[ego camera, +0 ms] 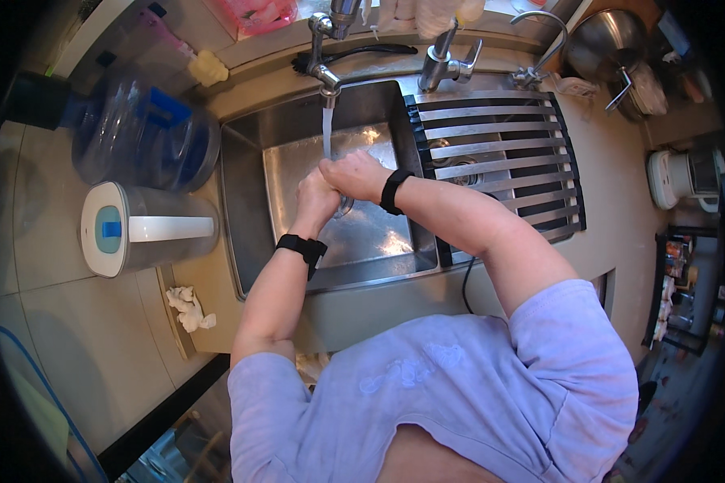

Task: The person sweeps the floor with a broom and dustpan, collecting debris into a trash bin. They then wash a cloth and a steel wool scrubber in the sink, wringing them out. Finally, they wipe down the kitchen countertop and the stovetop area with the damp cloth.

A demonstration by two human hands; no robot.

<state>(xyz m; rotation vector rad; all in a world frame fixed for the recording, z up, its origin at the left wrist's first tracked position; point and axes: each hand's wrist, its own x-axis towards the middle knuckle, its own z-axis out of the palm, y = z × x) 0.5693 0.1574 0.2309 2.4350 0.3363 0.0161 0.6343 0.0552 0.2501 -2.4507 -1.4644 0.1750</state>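
Over the stainless steel sink basin (374,259), my left hand (318,198) and my right hand (357,174) meet. The fingers of my right hand are curled in against the top of my left hand. Just behind them, a stream of water (327,133) falls from the chrome faucet (329,90). Whether anything is between the hands is hidden. Below them the drain (344,207) shows in part. Each wrist wears a black band, one on the left wrist (302,249) and one on the right (393,192).
A slatted metal drying rack (495,128) covers the sink's right side. Left of the basin stand a lidded pitcher (148,229) and a large blue water bottle (148,136). Crumpled tissue (188,308) lies by the counter's left edge. A second faucet (444,67) and a black brush (362,53) are behind.
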